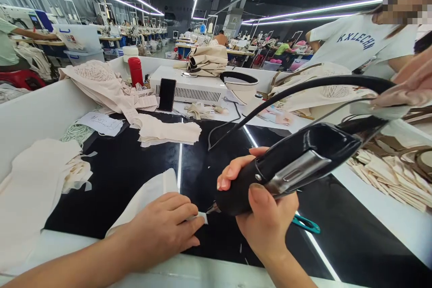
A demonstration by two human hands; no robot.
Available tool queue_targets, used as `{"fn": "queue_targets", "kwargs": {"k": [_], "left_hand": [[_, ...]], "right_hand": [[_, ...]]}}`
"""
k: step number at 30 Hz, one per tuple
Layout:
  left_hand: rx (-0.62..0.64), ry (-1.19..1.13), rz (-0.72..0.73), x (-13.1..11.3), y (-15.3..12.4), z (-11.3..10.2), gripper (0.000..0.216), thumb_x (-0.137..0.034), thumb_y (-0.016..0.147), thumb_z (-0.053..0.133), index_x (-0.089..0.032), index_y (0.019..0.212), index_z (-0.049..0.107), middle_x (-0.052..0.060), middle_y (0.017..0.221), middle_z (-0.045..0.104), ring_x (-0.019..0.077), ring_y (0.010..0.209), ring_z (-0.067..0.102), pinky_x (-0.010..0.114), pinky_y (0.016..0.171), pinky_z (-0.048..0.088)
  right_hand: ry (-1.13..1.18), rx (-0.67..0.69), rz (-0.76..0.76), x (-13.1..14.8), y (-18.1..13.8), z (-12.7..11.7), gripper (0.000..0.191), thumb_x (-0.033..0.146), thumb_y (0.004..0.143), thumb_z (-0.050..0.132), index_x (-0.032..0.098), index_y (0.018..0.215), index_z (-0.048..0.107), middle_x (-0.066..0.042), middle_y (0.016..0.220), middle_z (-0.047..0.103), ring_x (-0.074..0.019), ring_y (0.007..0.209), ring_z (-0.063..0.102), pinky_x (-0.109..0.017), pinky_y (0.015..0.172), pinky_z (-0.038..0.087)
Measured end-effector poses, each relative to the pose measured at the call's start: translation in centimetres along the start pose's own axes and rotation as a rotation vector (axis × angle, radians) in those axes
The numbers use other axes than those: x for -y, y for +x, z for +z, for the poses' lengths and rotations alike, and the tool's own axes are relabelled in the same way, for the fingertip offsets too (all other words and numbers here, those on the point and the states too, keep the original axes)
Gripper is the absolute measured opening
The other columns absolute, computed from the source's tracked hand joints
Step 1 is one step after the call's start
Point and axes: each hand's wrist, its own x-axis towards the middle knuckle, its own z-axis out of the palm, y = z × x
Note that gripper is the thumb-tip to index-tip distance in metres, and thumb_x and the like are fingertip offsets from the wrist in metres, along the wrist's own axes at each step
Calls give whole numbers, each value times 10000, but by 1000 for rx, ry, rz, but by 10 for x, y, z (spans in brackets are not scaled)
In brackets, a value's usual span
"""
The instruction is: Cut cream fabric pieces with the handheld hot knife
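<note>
My left hand (165, 227) lies low over a cream fabric piece (153, 191) on the black board (216, 171), its fingers closed on the cloth. A short pale strip end (204, 217) pokes out past those fingers. Wrapped around a black corded handheld tool (297, 157) is my right hand (266, 211), with the thumb beside a silver lever. The tool tilts down to the left. Its narrow metal tip (213, 208) stands close by the strip end; whether they touch I cannot tell. My palms hide part of the cloth and the grip.
A teal snipper (307, 223) lies right of my right hand. Cream pieces (168, 130) and a phone (167, 94) are farther back, before a white vented box (189, 87). Cloth stacks (391, 175) line the right side. A co-worker (357, 38) stands there, a hand near the cable.
</note>
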Motion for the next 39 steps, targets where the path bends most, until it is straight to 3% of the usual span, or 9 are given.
{"fn": "queue_targets", "kwargs": {"k": [7,17,39], "left_hand": [[78,23,-46,1,-4,3,316,-347,1037,687,-136,1265,633,42,1061,697,225,970,665,376,904,571],[63,17,-49,0,-4,3,272,-345,1083,605,-135,1253,632,46,1047,699,220,962,666,360,907,555],[53,27,-55,-1,-3,2,258,-321,1069,628,-128,1240,638,56,1054,703,219,961,675,364,888,572]], "right_hand": [[4,-6,3,1,-1,-1,352,418,886,811,276,1151,627,27,783,690,-157,580,658,-292,514,560],[12,-4,5,0,-1,0,351,423,888,810,275,1148,628,26,788,694,-157,581,660,-296,516,569],[29,20,10,5,-8,-2,338,409,896,808,292,1172,651,27,789,686,-150,590,647,-288,531,552]]}}
